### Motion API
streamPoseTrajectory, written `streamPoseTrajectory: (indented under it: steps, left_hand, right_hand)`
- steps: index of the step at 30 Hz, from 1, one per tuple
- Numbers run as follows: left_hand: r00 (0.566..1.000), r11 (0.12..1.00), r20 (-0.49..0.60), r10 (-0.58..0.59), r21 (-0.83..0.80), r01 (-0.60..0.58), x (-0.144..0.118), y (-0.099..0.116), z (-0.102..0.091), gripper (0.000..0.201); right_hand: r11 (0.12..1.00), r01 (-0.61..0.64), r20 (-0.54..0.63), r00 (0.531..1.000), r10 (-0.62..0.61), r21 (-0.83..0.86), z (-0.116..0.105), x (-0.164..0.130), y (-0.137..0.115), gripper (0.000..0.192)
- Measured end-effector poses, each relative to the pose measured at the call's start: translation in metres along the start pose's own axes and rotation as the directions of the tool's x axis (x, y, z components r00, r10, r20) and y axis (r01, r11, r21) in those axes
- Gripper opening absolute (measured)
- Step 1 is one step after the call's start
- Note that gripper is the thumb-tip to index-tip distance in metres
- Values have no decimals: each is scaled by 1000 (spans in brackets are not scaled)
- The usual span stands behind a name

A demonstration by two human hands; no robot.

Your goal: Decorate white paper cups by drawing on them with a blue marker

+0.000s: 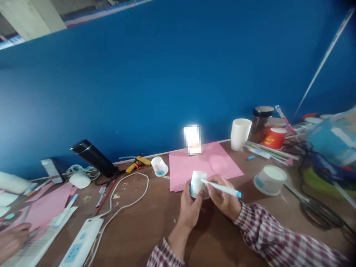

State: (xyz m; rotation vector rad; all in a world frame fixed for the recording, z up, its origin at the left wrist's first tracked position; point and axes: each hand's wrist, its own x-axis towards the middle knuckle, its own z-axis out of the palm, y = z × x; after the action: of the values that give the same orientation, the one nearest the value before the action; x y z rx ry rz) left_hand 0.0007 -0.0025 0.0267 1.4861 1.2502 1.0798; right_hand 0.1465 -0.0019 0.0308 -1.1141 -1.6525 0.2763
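Observation:
My left hand (190,207) is wrapped round a white paper cup (198,185) from below and the side. Blue lines forming a small window-like grid are drawn on the cup's wall, with a blue patch lower left. Between the fingers of my right hand (222,194) is a white marker (224,188) with a blue end, its tip at the cup's wall beside the drawn lines. Behind the cup lie pink paper sheets (183,167). A short blue marker cap (250,158) rests on the table to the right.
A cut cup (159,167) and a yellow glue gun (137,163) lie left of the paper. Scissors (317,209) and an upturned cup (269,180) are at right. A power strip (82,243) with its cable occupies the front left. Another person's hand (13,237) is at far left.

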Motion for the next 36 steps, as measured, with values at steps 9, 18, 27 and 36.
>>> streamPoseTrajectory:
  steps: [9,18,27,36]
  left_hand:
    - [1000,999,7,2,54,-2,-1,2,0,42]
    - [1000,998,6,11,69,-12,0,1,1,44]
    - [1000,999,10,15,52,-16,0,0,1,42]
    - [1000,999,-17,0,33,0,1,0,1,40]
  right_hand:
    - [999,-25,-34,999,26,28,0,0,1,9]
    - [999,-40,-15,999,41,23,0,-1,4,9]
    - [1000,-2,-3,1000,2,29,2,-1,5,6]
    - [999,-14,-5,1000,14,-30,1,-1,3,9]
